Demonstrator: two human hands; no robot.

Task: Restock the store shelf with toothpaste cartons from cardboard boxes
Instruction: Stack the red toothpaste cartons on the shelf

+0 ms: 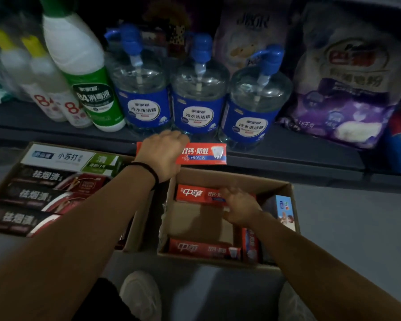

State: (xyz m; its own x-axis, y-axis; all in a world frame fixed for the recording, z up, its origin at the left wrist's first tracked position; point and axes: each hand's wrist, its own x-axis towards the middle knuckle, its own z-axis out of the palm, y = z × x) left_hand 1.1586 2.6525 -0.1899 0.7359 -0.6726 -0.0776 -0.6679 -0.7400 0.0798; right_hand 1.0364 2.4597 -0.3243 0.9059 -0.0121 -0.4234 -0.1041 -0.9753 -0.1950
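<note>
Nearest the camera, two pale shoes (pixel 141 295) rest on the smooth grey floor (pixel 347 228), with both bare forearms reaching forward above them. Dark store shelf (pixel 287 144): a flat ledge carrying a glossy purple plastic detergent bag (pixel 343 93), three squat clear pump bottles (pixel 198 93) with blue labels, and a tall white-and-green disinfectant bottle (pixel 88 72). Left cardboard box (pixel 134 237): matte brown walls, packed with long rectangular dark toothpaste cartons (pixel 39 198) lying flat in rows under one white-and-green carton (pixel 72 158). Right cardboard box (pixel 232 174): open-topped, bare brown bottom showing, with red cartons (pixel 202 249) along its walls. Left hand (pixel 162 154), a black band at the wrist: its grip is curled over a glossy red toothpaste carton (pixel 204 154), held level at the shelf edge, above the boxes. Right hand (pixel 239 205): its grip pinches the end of a second red carton (pixel 195 193) lying against the far wall inside the right box.
</note>
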